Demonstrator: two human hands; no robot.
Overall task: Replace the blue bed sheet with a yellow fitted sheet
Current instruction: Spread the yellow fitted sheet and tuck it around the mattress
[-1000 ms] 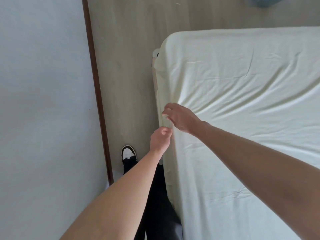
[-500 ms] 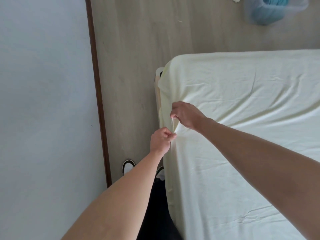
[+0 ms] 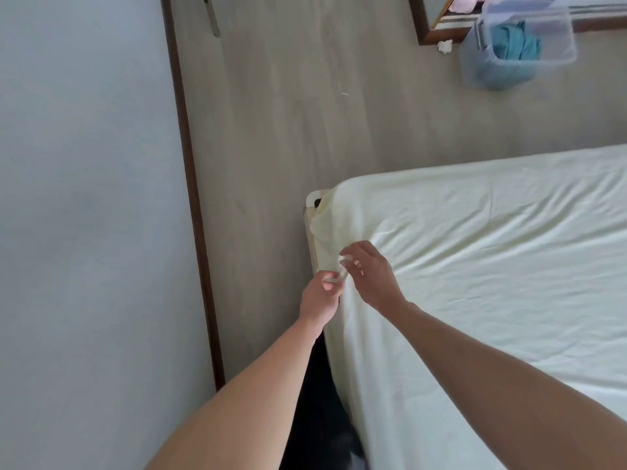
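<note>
A pale yellow fitted sheet [image 3: 492, 266] covers the mattress, wrinkled near the far-left corner. Both hands meet at the bed's left edge, just short of that corner. My left hand [image 3: 320, 300] pinches a fold of the sheet's edge between thumb and fingers. My right hand [image 3: 371, 276] reaches over from the bed side and holds the same fold with curled fingers. The blue bed sheet [image 3: 515, 45] lies bundled in a clear plastic bin [image 3: 543, 35] on the floor beyond the bed.
A grey wall [image 3: 84, 198] with a dark baseboard [image 3: 193, 215] runs close along the left, leaving a narrow strip of wood floor [image 3: 271, 130]. The bed frame's corner [image 3: 312, 201] shows. A framed mirror [image 3: 437, 25] leans at the top; my dark trouser leg [image 3: 315, 401] is beside the bed.
The view has tilted up, showing the bin and more floor. Both hands have shifted along the bed edge toward the corner and still hold the sheet's fold.
</note>
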